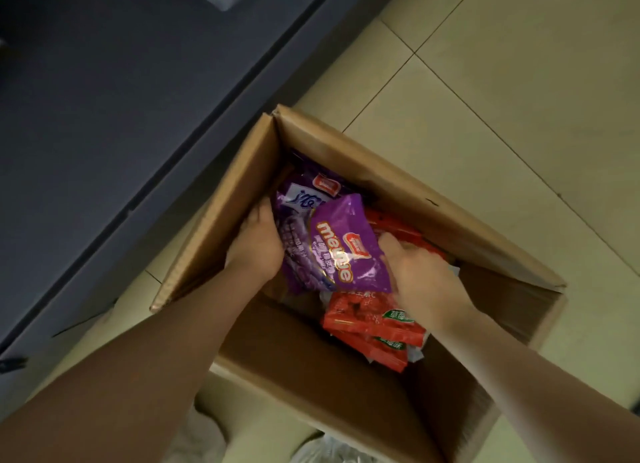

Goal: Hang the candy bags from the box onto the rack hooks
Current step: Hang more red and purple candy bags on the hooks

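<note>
Beige floor tiles (502, 92) carry an open brown cardboard box (398, 171) beside a dark blue panel (104, 116). Inside it, the left hand (256, 244) and right hand (420, 275) press the purple plastic candy bags (341, 251) between them, fingers curled around the edges (fingertips mostly hidden). Red candy bags (367, 319) lie just below the right hand.
</note>
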A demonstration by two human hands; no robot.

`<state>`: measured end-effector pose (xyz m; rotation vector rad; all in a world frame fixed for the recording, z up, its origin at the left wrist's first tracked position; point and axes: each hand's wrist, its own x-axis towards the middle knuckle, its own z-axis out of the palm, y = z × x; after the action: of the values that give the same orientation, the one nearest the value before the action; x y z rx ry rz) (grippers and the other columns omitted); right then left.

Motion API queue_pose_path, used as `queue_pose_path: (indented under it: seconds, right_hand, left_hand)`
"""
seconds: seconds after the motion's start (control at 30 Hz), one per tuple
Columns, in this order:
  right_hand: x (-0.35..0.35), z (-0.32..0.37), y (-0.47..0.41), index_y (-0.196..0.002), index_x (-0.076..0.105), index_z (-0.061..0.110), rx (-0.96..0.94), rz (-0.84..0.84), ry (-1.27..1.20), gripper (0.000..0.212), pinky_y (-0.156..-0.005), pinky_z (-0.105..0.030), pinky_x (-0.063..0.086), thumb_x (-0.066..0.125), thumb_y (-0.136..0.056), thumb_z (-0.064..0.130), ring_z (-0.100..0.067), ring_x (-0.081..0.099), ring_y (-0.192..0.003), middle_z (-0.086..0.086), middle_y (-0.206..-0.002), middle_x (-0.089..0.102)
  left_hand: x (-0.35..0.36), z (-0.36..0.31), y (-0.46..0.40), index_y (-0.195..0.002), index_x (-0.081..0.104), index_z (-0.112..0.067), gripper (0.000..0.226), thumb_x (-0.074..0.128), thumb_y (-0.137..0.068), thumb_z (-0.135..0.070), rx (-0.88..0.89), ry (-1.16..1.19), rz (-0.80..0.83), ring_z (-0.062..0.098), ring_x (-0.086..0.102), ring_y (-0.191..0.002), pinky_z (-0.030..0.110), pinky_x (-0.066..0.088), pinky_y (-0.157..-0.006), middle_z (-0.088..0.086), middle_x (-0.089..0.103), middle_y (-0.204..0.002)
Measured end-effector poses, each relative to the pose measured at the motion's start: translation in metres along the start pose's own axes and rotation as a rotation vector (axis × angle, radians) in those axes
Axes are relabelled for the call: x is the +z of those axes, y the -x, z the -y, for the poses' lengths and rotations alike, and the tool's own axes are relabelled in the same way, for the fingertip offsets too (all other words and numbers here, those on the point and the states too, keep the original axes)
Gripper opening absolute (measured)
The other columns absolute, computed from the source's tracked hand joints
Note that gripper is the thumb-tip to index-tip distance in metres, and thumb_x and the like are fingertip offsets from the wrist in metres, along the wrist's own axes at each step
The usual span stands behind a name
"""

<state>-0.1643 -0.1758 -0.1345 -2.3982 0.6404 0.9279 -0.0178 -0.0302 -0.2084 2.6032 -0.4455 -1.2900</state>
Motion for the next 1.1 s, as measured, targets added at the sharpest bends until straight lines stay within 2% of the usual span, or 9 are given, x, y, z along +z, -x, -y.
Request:
queue_pose_path:
  seconds: [0.17, 0.33, 0.5, 0.63, 0.7, 0.8, 0.87, 1.0, 1.1]
  right_hand:
    - [-0.002, -0.014, 0.005, -0.123, 0.038, 0.015, 0.081, -0.140, -0.191, 0.036, -0.067, -0.028, 0.050, 0.047, -0.092, 0.031, -0.023, 0.065, -0.093, -0.007, -0.112, 0.064]
    - [0.015, -0.017, -0.009, -0.093, 0.036, 0.019, 0.171, -0.198, -0.346, 0.015, -0.049, -0.019, 0.041, 0.045, -0.094, 0.031, -0.015, 0.061, -0.071, -0.005, -0.101, 0.066]
    - [0.020, -0.014, -0.013, -0.114, 0.049, 0.012, 0.232, -0.248, -0.498, 0.023, -0.056, -0.018, 0.040, 0.042, -0.096, 0.025, -0.012, 0.059, -0.082, -0.004, -0.107, 0.064]
    - [0.003, -0.015, 0.010, -0.123, 0.047, 0.013, 0.200, -0.136, -0.520, 0.030, -0.073, -0.032, 0.055, 0.045, -0.095, 0.020, -0.021, 0.064, -0.096, -0.008, -0.114, 0.065]
    - [-0.016, -0.014, 0.030, -0.123, 0.046, 0.017, 0.179, -0.096, -0.503, 0.029, -0.076, -0.034, 0.055, 0.047, -0.094, 0.018, -0.024, 0.065, -0.099, -0.009, -0.111, 0.065]
    - [-0.062, -0.001, 0.065, -0.094, 0.048, 0.027, 0.156, -0.135, -0.594, 0.019, -0.079, -0.046, 0.054, 0.057, -0.089, 0.011, -0.026, 0.066, -0.092, -0.012, -0.096, 0.069]
    - [-0.098, 0.012, 0.092, -0.087, 0.055, 0.022, 0.075, -0.139, -0.565, 0.013, -0.079, -0.045, 0.052, 0.061, -0.086, 0.010, -0.022, 0.066, -0.086, -0.007, -0.087, 0.068]
    - [-0.194, 0.055, 0.155, -0.095, 0.064, 0.013, -0.102, -0.125, -0.374, 0.010, -0.073, -0.033, 0.044, 0.060, -0.087, 0.017, -0.023, 0.062, -0.082, -0.006, -0.087, 0.068]
    - [-0.271, 0.093, 0.209, -0.109, 0.061, 0.015, -0.210, -0.116, -0.231, 0.021, -0.071, -0.026, 0.037, 0.057, -0.089, 0.020, -0.026, 0.063, -0.095, -0.011, -0.102, 0.069]
  left_hand:
    - [0.009, -0.004, -0.032, -0.148, 0.005, -0.015, 0.069, 0.042, -0.091, -0.009, -0.009, 0.117, 0.039, 0.030, 0.021, -0.141, 0.042, 0.020, -0.116, 0.013, 0.018, -0.155]
    - [-0.001, -0.004, -0.042, -0.145, 0.020, -0.017, 0.063, 0.051, -0.091, -0.008, 0.067, 0.315, 0.079, 0.028, 0.041, -0.130, 0.029, 0.031, -0.103, 0.011, 0.042, -0.143]
    - [-0.009, -0.007, -0.032, -0.124, 0.048, -0.010, 0.034, 0.055, -0.091, -0.015, 0.121, 0.377, 0.119, 0.020, 0.056, -0.104, 0.028, 0.042, -0.088, 0.011, 0.059, -0.121]
    - [-0.026, -0.011, -0.007, -0.108, 0.050, -0.007, 0.022, 0.053, -0.092, -0.022, 0.240, 0.043, 0.025, 0.033, 0.060, -0.095, 0.037, 0.046, -0.080, 0.019, 0.064, -0.101]
    - [-0.038, -0.016, 0.018, -0.111, 0.046, -0.009, 0.025, 0.049, -0.093, -0.027, 0.254, -0.084, -0.028, 0.037, 0.061, -0.091, 0.041, 0.048, -0.074, 0.021, 0.064, -0.096]
    - [-0.062, -0.025, 0.068, -0.111, 0.047, -0.008, 0.030, 0.052, -0.091, -0.030, 0.288, -0.088, -0.065, 0.040, 0.062, -0.086, 0.039, 0.044, -0.067, 0.022, 0.066, -0.087]
    - [-0.086, -0.034, 0.108, -0.109, 0.048, -0.012, 0.027, 0.054, -0.090, -0.030, 0.347, -0.034, -0.056, 0.041, 0.063, -0.082, 0.040, 0.044, -0.065, 0.023, 0.066, -0.083]
    - [-0.157, -0.057, 0.189, -0.099, 0.028, -0.031, 0.026, 0.053, -0.091, -0.033, 0.403, -0.051, -0.068, 0.039, 0.064, -0.083, 0.041, 0.051, -0.070, 0.023, 0.067, -0.089]
    - [-0.226, -0.071, 0.244, -0.112, 0.028, -0.030, 0.022, 0.041, -0.095, -0.036, 0.472, -0.330, -0.064, 0.039, 0.063, -0.095, 0.040, 0.048, -0.073, 0.020, 0.067, -0.103]
